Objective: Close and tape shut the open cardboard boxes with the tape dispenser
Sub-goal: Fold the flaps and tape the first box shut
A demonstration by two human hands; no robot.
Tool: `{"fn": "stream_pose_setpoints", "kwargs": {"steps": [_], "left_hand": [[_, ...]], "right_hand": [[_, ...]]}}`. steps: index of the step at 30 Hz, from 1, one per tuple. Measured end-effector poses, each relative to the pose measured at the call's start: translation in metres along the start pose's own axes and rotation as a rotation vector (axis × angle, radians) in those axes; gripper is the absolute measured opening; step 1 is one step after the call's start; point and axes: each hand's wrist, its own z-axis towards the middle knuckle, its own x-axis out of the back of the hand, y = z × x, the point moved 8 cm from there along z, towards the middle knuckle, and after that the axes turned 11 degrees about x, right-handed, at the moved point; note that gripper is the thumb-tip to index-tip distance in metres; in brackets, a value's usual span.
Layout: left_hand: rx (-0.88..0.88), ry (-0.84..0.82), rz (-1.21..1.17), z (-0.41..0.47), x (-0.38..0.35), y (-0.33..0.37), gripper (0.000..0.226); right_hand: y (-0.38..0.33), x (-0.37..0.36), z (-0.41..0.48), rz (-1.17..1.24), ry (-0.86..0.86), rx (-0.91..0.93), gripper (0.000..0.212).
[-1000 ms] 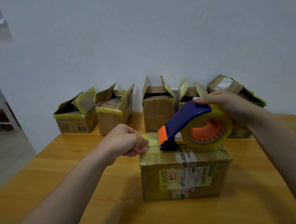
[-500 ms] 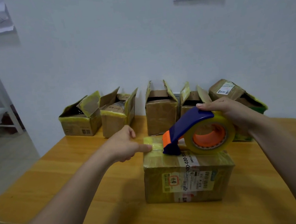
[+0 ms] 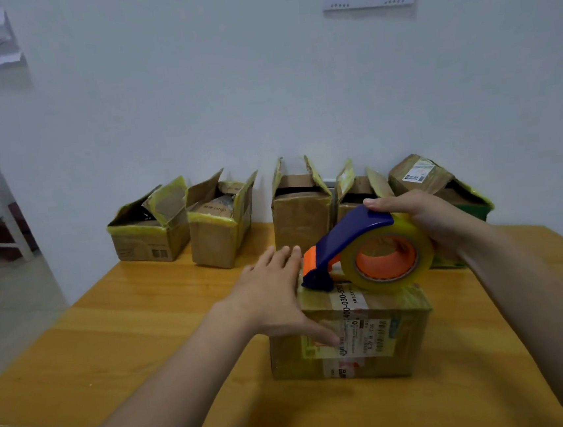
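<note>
Change: left hand (image 3: 274, 293) was a fist pinching the tape end a second ago, then pressed it with one finger. Now it lies flat over the left top edge of the taped box (image 3: 354, 344).
Left hand: fingers straight and spread, thumb down the front face. It grips nothing and only presses.
Right hand (image 3: 421, 213): still curled over the roll and blue handle of the tape dispenser (image 3: 354, 237).
Dispenser: nose still on the box top near its left end, hardly moved.
Box: flaps closed, standing mid-counter toward the front edge of the counter (image 3: 147, 329).
Meaning: tape end looks stuck down and the box braced, so the next move is probably pulling the dispenser rightward along the seam.
Remaining: open boxes (image 3: 221, 226) in a row along the counter's back edge, flaps up, not yet taped.
</note>
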Motion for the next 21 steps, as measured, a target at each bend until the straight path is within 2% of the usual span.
{"fn": "stream_pose_setpoints", "kwargs": {"steps": [8, 15, 19, 21], "left_hand": [[-0.090, 0.019, 0.140, 0.005, 0.010, -0.006, 0.136], [-0.115, 0.018, 0.222, 0.004, 0.012, -0.014, 0.136], [-0.115, 0.019, 0.221, 0.004, 0.013, -0.017, 0.138], [-0.113, 0.008, 0.217, 0.003, 0.013, -0.019, 0.138]], "right_hand": [[0.004, -0.005, -0.010, 0.059, -0.052, -0.006, 0.050], [-0.011, -0.004, -0.013, -0.053, -0.050, 0.060, 0.050], [-0.008, 0.030, -0.028, -0.052, 0.026, 0.024, 0.056], [-0.003, 0.049, -0.038, -0.032, 0.080, -0.007, 0.051]]}}
